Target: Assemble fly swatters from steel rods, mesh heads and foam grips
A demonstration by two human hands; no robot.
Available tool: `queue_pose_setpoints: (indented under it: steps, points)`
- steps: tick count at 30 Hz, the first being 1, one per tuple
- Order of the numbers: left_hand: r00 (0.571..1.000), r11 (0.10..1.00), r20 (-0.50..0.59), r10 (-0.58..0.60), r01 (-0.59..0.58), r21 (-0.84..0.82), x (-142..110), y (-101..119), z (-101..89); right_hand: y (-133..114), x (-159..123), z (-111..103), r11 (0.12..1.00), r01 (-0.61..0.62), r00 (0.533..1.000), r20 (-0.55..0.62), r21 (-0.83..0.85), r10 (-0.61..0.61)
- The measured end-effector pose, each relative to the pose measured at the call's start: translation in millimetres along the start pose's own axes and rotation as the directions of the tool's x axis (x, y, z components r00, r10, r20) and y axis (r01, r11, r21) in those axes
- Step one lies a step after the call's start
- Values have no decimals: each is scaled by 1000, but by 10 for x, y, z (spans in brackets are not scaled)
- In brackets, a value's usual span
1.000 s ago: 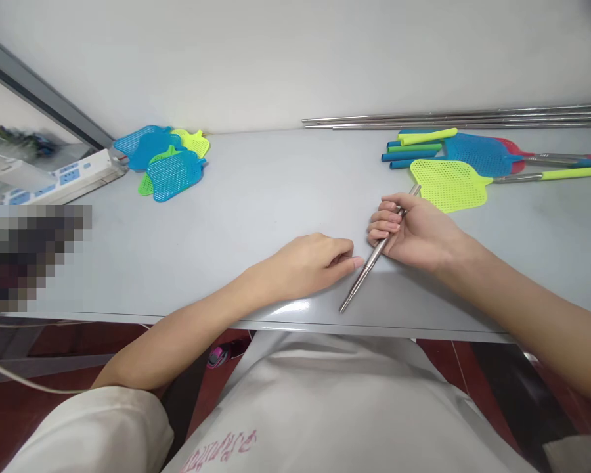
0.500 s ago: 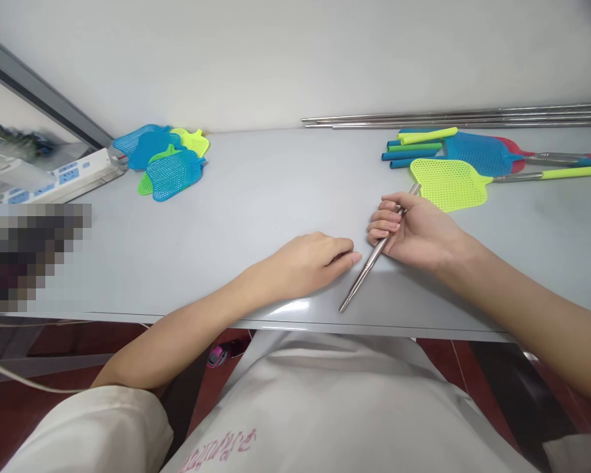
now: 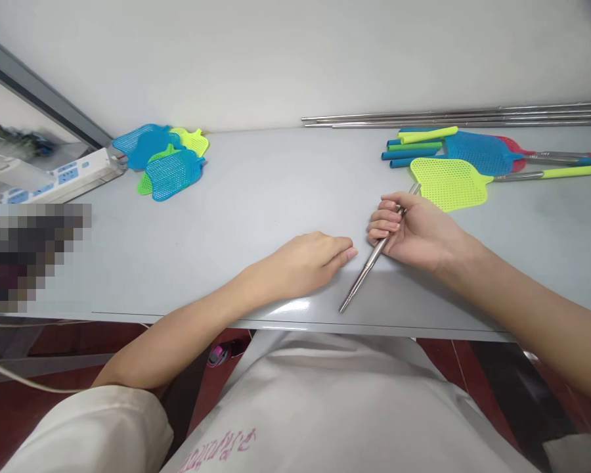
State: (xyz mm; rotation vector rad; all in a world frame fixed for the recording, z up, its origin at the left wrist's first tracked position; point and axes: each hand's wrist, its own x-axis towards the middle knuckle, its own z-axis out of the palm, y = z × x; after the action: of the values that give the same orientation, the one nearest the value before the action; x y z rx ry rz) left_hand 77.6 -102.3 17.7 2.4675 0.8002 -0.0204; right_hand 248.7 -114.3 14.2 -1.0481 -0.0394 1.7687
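My right hand [image 3: 414, 230] is wrapped round a short telescopic metal rod [image 3: 357, 289]. The rod slants across the palm, its narrower stepped end pointing down and left towards the table's front edge. My left hand [image 3: 310, 263] lies on the table just left of the rod, apart from it. Its thumb is pressed to the index finger and nothing shows between them; the other fingers are curled under, out of sight. Right behind my right hand is a yellow fly swatter [image 3: 448, 186] with a metal shaft and yellow grip.
Blue and red fly swatters [image 3: 477, 154] lie back right beside several coloured grip tubes [image 3: 414, 155]. Long metal rods [image 3: 423, 118] run along the wall. Loose swatter heads [image 3: 175, 174] are piled back left near a white power strip [image 3: 71, 174]. The grey table [image 3: 256, 197] ends close to my body.
My left thumb has drawn back a little from the rod and closed against the index finger. My right hand and the rod have stayed in place.
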Motion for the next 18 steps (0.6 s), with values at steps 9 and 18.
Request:
queue_pose_setpoints:
  steps: [9,18]
  points:
    - [1000,1000,-1,-10,10,-29,-8,22,-9,4,-4,12,999,-13,1000,-16,45,14]
    - [1000,999,2,-19,19,-47,-16,37,-23,0,-2,4,998,-15,1000,-6,53,16]
